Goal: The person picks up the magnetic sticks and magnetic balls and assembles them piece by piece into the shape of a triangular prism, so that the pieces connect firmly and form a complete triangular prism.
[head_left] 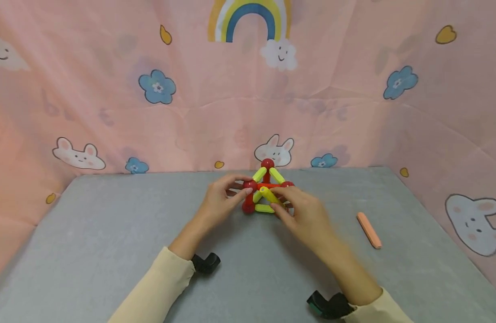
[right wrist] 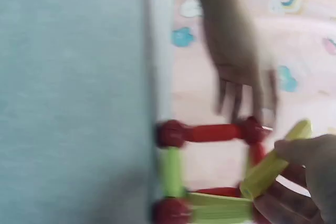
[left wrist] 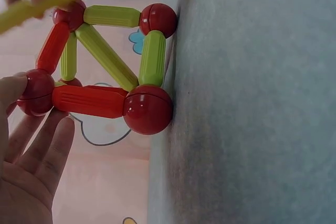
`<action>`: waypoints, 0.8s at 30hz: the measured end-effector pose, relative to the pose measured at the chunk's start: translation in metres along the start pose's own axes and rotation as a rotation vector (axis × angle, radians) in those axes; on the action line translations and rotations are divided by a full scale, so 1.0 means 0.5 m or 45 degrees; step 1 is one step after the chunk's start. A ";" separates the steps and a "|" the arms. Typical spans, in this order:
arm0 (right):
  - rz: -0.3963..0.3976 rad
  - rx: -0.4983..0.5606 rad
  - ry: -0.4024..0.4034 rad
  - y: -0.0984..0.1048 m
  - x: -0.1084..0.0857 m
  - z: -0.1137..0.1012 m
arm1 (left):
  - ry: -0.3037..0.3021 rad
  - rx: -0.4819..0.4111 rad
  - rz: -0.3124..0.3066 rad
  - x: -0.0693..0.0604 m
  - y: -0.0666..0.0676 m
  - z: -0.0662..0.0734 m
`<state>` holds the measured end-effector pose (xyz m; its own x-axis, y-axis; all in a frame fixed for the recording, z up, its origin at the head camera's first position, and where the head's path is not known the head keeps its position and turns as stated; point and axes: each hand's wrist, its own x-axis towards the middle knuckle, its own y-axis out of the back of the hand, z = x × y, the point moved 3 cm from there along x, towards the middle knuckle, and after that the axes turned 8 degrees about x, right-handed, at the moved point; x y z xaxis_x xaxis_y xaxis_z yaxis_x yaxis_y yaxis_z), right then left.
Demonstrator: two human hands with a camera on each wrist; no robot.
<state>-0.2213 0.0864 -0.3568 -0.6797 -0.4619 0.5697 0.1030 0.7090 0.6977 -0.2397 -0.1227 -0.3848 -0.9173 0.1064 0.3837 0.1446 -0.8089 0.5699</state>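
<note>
A frame of red balls joined by red and yellow-green rods [left wrist: 105,56] stands on the grey table. My left hand [head_left: 217,198] holds its upper left red ball [left wrist: 37,92] between thumb and fingers. A yellow rod [head_left: 269,195] is pinched between the thumb and fingers of my right hand [head_left: 308,216], in front of the frame. In the right wrist view this yellow rod [right wrist: 273,169] lies slantwise, its near end close to the frame; whether they touch I cannot tell. My right fingers hide part of the frame's right side in the head view.
A peach-coloured stick [head_left: 369,230] lies on the grey table [head_left: 110,233], to the right of my right hand. Behind the table hangs a pink cloth [head_left: 215,112] printed with rabbits, flowers and a rainbow. Each wrist carries a black device [head_left: 207,264].
</note>
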 end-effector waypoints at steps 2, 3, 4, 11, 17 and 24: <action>-0.009 -0.062 -0.002 -0.022 -0.006 0.005 | -0.009 0.000 0.000 0.000 -0.001 -0.001; -0.013 -0.095 -0.006 -0.031 -0.009 0.007 | -0.012 0.002 0.000 0.000 -0.001 -0.001; -0.018 -0.127 -0.012 -0.039 -0.011 0.010 | -0.012 0.003 -0.002 0.000 -0.001 -0.001; 0.011 -0.178 -0.051 -0.069 -0.015 0.016 | 0.001 0.005 0.000 0.002 0.001 0.000; 0.027 -0.175 -0.081 -0.074 -0.013 0.017 | -0.006 0.002 0.003 0.004 0.001 0.001; -0.010 -0.190 -0.106 -0.082 -0.012 0.014 | -0.001 0.002 0.005 0.000 -0.002 -0.003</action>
<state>-0.2266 0.0639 -0.3919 -0.7382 -0.4171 0.5301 0.1996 0.6156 0.7623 -0.2403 -0.1227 -0.3867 -0.9164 0.1034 0.3867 0.1489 -0.8086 0.5691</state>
